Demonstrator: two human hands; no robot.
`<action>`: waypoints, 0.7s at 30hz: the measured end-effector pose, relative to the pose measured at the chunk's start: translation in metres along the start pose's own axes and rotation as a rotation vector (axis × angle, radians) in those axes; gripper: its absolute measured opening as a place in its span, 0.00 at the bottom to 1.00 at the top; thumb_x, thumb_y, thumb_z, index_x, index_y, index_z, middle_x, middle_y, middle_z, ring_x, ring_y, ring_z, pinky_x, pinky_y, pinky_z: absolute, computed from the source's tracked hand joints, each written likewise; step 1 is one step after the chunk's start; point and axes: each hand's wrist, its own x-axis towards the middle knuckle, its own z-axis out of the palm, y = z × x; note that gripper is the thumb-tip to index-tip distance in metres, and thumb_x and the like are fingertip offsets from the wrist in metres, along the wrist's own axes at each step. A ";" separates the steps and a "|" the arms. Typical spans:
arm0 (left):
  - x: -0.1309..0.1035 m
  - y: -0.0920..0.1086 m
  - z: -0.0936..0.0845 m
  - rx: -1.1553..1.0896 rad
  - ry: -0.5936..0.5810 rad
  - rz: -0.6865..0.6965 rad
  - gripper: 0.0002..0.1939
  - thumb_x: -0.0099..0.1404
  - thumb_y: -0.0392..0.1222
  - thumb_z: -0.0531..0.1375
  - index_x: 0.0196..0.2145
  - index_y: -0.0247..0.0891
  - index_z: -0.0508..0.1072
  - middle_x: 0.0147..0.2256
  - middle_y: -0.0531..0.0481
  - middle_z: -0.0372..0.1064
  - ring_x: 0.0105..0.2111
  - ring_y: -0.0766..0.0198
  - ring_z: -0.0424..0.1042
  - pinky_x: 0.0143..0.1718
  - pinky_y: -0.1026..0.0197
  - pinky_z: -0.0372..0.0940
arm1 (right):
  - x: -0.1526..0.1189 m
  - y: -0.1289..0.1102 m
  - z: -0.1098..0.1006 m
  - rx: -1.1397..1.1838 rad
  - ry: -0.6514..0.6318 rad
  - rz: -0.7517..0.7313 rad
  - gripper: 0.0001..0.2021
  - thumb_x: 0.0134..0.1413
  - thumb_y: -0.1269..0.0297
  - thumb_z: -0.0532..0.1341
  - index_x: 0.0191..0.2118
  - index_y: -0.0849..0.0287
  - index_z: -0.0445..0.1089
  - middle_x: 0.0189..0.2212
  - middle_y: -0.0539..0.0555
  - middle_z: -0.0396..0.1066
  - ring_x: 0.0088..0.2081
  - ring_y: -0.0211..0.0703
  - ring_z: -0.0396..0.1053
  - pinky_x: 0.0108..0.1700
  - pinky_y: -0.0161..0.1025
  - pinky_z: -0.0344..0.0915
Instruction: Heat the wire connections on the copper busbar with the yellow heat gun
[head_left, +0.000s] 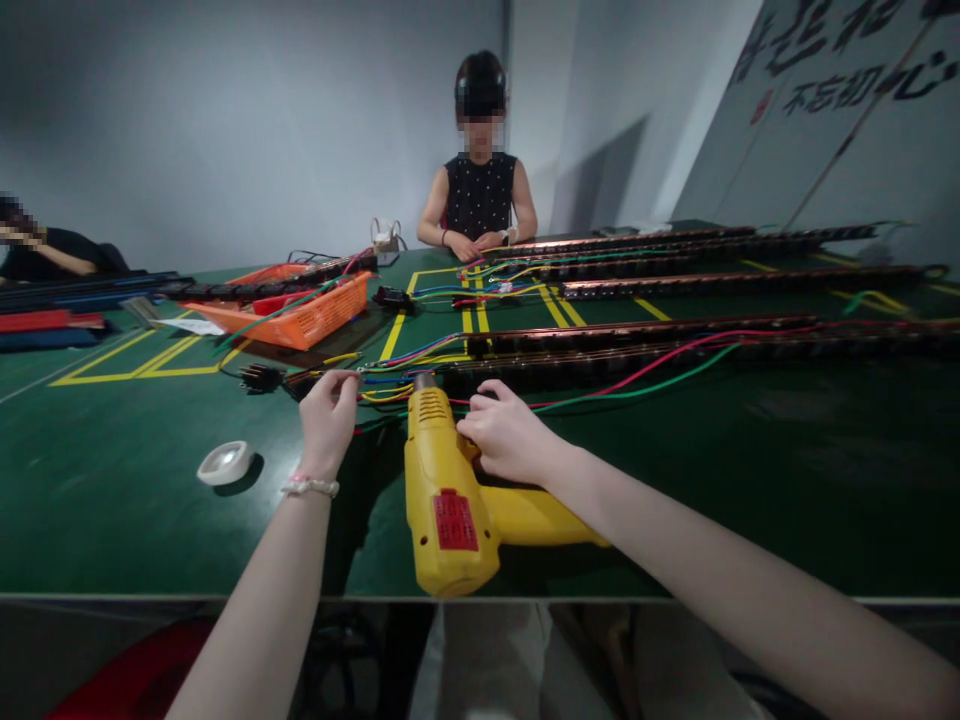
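Note:
A yellow heat gun (442, 490) lies on the green table in front of me, its metal nozzle pointing away at a bundle of coloured wires (386, 392). My left hand (330, 420) is closed at the left end of these wires, thumb and fingers pinched on them near a dark connector (261, 378). Just right of the nozzle, my right hand (502, 425) is closed with its fingers curled beside the gun's body; what it holds, if anything, is hidden. Long dark strips (637, 345) with copper-coloured edges extend to the right behind my right hand.
A roll of white tape (225, 463) sits at the left. Farther back is an orange basket (300, 322) with wires and parts. Across the table (135, 520) sits a person (480, 195), hands near more strips. Another person (60, 255) is at the far left.

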 end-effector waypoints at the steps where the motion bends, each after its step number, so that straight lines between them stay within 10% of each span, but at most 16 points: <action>1: 0.000 -0.001 0.000 0.050 -0.005 0.028 0.14 0.60 0.47 0.52 0.35 0.38 0.75 0.33 0.47 0.74 0.33 0.60 0.71 0.37 0.60 0.63 | -0.003 -0.001 -0.001 0.008 -0.009 -0.032 0.07 0.43 0.70 0.59 0.32 0.62 0.71 0.30 0.55 0.74 0.40 0.45 0.63 0.56 0.45 0.42; 7: 0.004 -0.005 0.006 0.451 -0.199 0.048 0.18 0.60 0.55 0.51 0.28 0.39 0.71 0.33 0.43 0.72 0.38 0.51 0.68 0.41 0.52 0.62 | -0.014 -0.012 -0.006 0.066 -0.048 -0.204 0.08 0.44 0.65 0.62 0.33 0.61 0.70 0.32 0.54 0.74 0.41 0.45 0.63 0.56 0.44 0.44; 15: 0.014 0.010 0.024 0.455 -0.662 0.442 0.35 0.56 0.59 0.57 0.57 0.38 0.59 0.54 0.39 0.61 0.50 0.48 0.66 0.49 0.51 0.61 | -0.019 -0.015 -0.007 0.160 -0.080 -0.206 0.11 0.46 0.62 0.62 0.35 0.63 0.70 0.33 0.56 0.73 0.40 0.47 0.64 0.52 0.46 0.49; 21: 0.028 0.005 0.022 0.514 -0.688 0.466 0.41 0.50 0.63 0.62 0.58 0.45 0.61 0.55 0.43 0.62 0.50 0.46 0.66 0.51 0.50 0.58 | -0.041 0.010 -0.021 0.293 0.026 -0.076 0.19 0.48 0.51 0.63 0.40 0.61 0.70 0.36 0.53 0.72 0.42 0.44 0.66 0.54 0.44 0.52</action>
